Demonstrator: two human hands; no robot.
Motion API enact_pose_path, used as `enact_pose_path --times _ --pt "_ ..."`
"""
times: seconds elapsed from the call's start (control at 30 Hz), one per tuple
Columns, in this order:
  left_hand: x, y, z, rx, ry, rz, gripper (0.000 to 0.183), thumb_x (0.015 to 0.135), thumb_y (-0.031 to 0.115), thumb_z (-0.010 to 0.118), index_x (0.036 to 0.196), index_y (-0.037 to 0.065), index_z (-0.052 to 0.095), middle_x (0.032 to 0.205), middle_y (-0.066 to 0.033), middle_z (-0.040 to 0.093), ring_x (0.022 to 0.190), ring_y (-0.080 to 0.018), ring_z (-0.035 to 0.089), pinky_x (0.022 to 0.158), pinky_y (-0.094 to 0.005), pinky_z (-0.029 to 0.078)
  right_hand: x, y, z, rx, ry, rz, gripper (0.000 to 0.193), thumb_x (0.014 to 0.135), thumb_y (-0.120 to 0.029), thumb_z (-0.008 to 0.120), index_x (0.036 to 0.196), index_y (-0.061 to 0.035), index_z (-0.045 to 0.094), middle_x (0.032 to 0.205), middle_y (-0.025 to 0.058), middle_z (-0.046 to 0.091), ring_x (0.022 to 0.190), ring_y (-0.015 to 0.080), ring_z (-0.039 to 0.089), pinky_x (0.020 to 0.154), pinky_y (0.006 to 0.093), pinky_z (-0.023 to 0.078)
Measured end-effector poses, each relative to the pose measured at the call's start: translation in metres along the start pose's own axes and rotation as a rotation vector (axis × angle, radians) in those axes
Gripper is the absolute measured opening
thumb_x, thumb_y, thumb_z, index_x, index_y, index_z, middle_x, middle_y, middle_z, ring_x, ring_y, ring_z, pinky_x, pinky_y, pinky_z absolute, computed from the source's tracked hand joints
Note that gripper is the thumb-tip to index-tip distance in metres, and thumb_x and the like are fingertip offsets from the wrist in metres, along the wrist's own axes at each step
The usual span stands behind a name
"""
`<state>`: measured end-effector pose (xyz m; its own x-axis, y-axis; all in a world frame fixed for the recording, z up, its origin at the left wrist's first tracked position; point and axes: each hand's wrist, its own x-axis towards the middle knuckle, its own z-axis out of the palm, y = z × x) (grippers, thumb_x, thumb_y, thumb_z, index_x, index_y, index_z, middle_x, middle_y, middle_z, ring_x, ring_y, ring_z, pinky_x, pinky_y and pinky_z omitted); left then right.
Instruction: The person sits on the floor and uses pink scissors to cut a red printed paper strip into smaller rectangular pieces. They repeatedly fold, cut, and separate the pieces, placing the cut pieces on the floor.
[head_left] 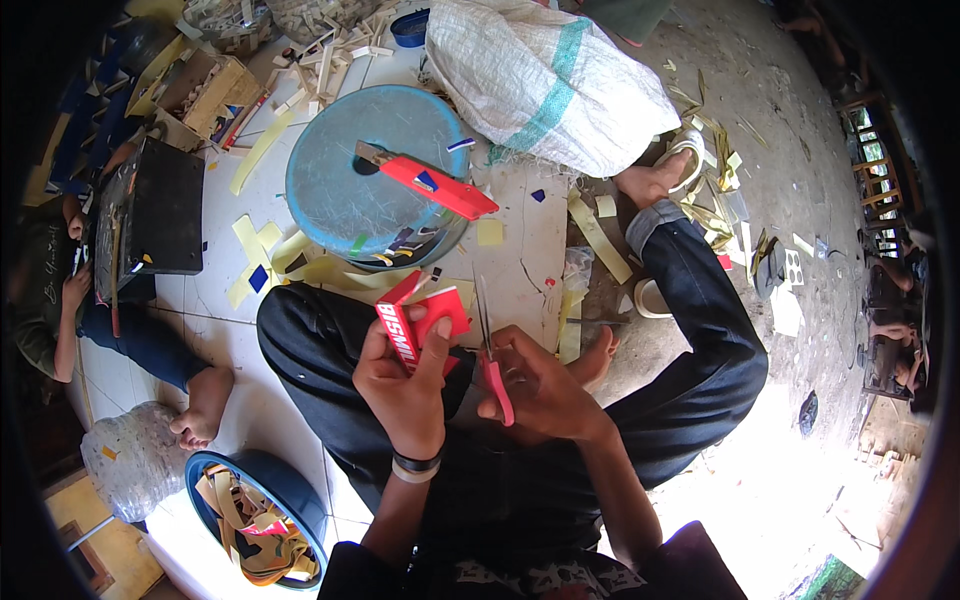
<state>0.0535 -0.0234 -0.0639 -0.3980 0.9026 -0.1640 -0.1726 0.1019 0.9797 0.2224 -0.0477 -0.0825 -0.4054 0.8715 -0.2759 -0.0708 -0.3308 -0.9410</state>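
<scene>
L hand is clamped on a red printed card piece, thumb across its face, held up over the lap. R hand is closed round the pink handles of scissors, blades pointing to 12 o'clock, just beside the card's right edge; can't tell if the blades are touching it yet. At 11 o'clock on the white tile floor sits a blue upturned basin w/ a red utility knife lying on top. White woven sack at 1 o'clock. Blue tub of offcuts at 7 o'clock. Another person's bare foot at 9 o'clock.

Risks, as I judge: L thumb sits close to the blades, so a quick snip could nick it. The small card may twist in the grip, skewing the cut.
</scene>
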Motion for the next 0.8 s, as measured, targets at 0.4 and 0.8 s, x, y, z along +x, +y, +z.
enact_pose_path --times 0.4,0.8 --pt "0.037 -0.037 -0.042 0.361 -0.219 -0.131 0.03 0.103 0.01 0.071 0.131 -0.001 0.069 0.103 -0.0026 0.073 0.084 -0.0096 0.072 0.067 -0.0222 0.056 0.039 0.057 -0.049 -1.056 0.541 0.136 0.062 0.074 -0.015 0.089 0.126 -0.0048 0.057 0.12 0.0204 0.066 0.116 0.0416 0.065 0.094 0.0522 0.053" --pt "0.026 -0.04 -0.059 0.262 -0.279 -0.143 0.028 0.109 0.021 0.063 0.13 0.004 0.069 0.098 0.0008 0.071 0.076 -0.0036 0.065 0.053 -0.0195 0.04 0.133 0.038 -0.087 -1.364 -0.011 0.164 0.073 0.066 -0.005 0.089 0.13 -0.0013 0.053 0.125 0.0215 0.057 0.125 0.0415 0.058 0.099 0.0498 0.053"
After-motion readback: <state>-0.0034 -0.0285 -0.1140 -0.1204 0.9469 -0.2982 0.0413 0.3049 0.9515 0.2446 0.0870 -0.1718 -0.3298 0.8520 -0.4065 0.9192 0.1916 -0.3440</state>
